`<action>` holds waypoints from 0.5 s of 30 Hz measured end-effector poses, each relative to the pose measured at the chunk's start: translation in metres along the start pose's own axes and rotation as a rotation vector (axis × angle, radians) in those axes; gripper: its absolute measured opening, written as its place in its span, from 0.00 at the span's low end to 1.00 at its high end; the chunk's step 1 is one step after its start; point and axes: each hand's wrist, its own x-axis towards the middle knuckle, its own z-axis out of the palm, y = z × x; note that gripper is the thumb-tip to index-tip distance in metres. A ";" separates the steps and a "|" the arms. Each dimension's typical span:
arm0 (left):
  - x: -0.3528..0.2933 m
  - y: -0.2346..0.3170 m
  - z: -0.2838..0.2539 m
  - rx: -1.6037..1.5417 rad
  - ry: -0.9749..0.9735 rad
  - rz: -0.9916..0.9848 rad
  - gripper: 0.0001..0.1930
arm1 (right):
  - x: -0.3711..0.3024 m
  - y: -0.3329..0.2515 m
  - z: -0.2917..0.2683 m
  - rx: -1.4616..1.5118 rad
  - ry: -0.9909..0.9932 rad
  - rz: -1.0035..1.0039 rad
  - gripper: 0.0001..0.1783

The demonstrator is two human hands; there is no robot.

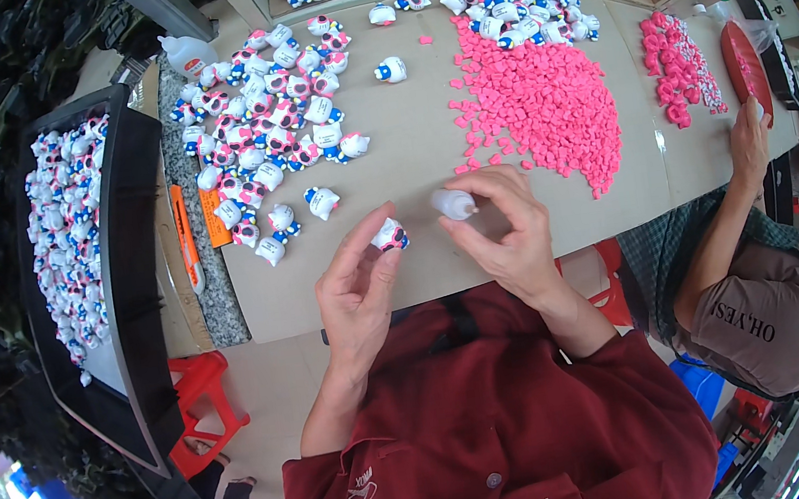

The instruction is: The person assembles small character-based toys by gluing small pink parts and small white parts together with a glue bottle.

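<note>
Between the thumb and fingers of my left hand (pixel 357 290) is a small white cat figurine (pixel 390 236) with pink and blue parts. My right hand (pixel 510 230) grips a small translucent squeeze bottle (pixel 454 204), its tip pointing toward my palm. The two hands are apart, over the near edge of the tan table (pixel 385 135). A heap of similar figurines (pixel 286 113) lies beyond my left hand, with one loose figurine (pixel 321 202) close to it. Beyond my right hand spreads a pile of small pink pieces (pixel 542 104).
At the left stands a black bin (pixel 135 274) full of figurines. An orange cutter (pixel 186 239) and a white bottle (pixel 187 53) lie near the table's left edge. To the right a co-worker's hand (pixel 750 138) holds a red tray (pixel 744 63). Red stools (pixel 203 407) stand below.
</note>
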 end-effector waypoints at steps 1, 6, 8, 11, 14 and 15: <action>0.000 -0.001 0.000 -0.003 -0.009 -0.001 0.19 | 0.000 0.000 0.003 -0.046 -0.002 0.022 0.17; -0.007 -0.006 -0.009 0.069 0.006 0.047 0.20 | 0.002 -0.009 -0.010 -0.121 0.065 -0.027 0.17; -0.011 -0.002 -0.009 0.030 -0.010 0.006 0.20 | -0.002 -0.002 -0.028 -0.208 0.096 0.009 0.15; -0.012 0.006 0.003 -0.048 -0.021 -0.045 0.21 | -0.005 0.010 -0.051 -0.334 0.085 0.073 0.10; -0.015 0.002 0.008 -0.090 -0.048 -0.068 0.21 | -0.006 0.016 -0.053 -0.350 0.057 0.109 0.08; -0.016 0.000 0.008 -0.089 -0.072 -0.078 0.21 | -0.007 0.017 -0.051 -0.390 0.050 0.088 0.07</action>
